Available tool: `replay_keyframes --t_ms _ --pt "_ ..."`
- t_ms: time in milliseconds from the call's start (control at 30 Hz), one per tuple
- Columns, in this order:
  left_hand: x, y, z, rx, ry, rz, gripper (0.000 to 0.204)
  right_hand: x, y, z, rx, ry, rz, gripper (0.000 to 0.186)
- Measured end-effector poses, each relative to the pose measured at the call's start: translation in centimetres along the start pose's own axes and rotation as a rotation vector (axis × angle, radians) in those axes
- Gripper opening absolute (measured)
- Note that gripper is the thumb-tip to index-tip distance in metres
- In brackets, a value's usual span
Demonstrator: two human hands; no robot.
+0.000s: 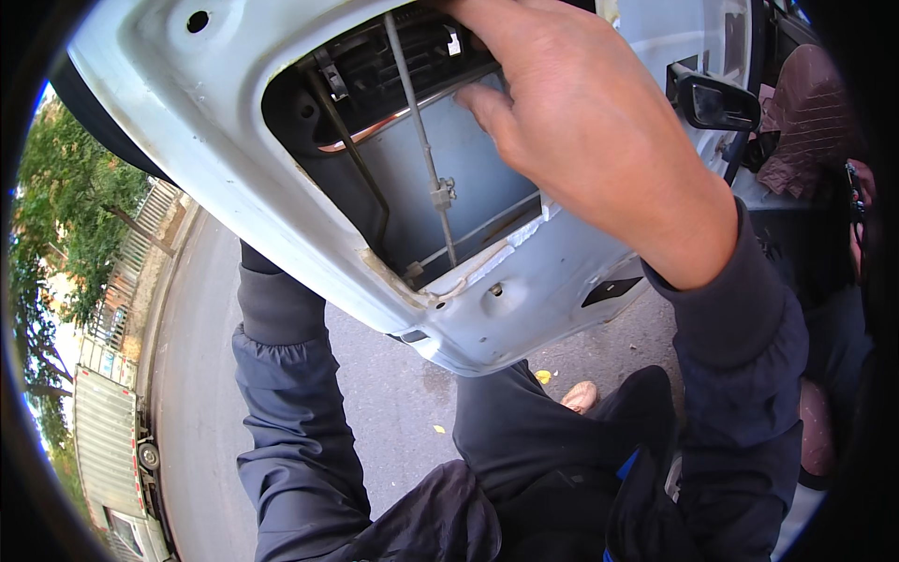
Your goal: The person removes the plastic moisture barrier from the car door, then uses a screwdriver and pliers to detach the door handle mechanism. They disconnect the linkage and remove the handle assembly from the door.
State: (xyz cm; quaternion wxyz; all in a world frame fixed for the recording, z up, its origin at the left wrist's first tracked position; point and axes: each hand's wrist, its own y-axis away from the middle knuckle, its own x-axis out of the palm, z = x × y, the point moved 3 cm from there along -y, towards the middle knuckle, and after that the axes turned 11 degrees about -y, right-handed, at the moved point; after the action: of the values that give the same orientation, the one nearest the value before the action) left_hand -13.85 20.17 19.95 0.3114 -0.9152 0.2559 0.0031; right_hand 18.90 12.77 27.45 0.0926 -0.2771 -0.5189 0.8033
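head view: the door (534, 292) opening's top edge is seemingly being worked by the right hand (581, 108) (grip cannot be told; left hand hidden); next, rod (412, 101) clearance seems needed.

1. My right hand (595, 131) reaches into the upper part of a cutout (487, 192) in a pale car door (529, 318); fingertips partly hidden, grip unclear.
2. My left sleeve (295, 403) runs up behind the door, which hides my left hand.
3. Inside cutout: grey rod (418, 122) with small metal clip (442, 195); darker bent rod (351, 140) to its left.
4. Right of my hand: black rectangular fitting (719, 99).
5. Below: my dark trousers (534, 426), yellow leaf (543, 377) on asphalt (403, 403).
6. Far left: box truck (112, 445), trees (75, 215) above it.
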Motion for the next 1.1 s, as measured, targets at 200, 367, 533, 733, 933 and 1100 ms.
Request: replay_keyframes --t_ms 200,367,533,733,933,1100 --pt "-0.5 0.5 0.4 -0.007 0.015 -0.075 0.039 0.9 -0.6 -0.5 0.012 0.24 0.038 0.015" --pt "-0.5 0.3 0.2 0.002 -0.012 -0.072 0.039 1.5 -1.1 -1.2 -0.018 0.249 -0.072 0.012" --pt "-0.1 0.1 -0.4 0.075 -0.178 -0.033 0.039 1.0 -1.1 -1.3 -0.195 0.088 -0.129 0.014" --pt "0.4 -0.5 -0.9 0.089 -0.303 -0.072 0.039 1.1 -1.2 -1.4 -0.162 0.088 -0.109 0.014" --pt "0.4 -0.5 -0.4 0.056 -0.345 -0.081 0.039 1.2 -1.3 -1.7 -0.105 0.125 -0.064 0.013" --pt "-0.9 -1.0 -0.4 -0.018 -0.003 -0.111 0.041 1.1 -0.5 -1.2 -0.051 0.109 -0.086 0.018"
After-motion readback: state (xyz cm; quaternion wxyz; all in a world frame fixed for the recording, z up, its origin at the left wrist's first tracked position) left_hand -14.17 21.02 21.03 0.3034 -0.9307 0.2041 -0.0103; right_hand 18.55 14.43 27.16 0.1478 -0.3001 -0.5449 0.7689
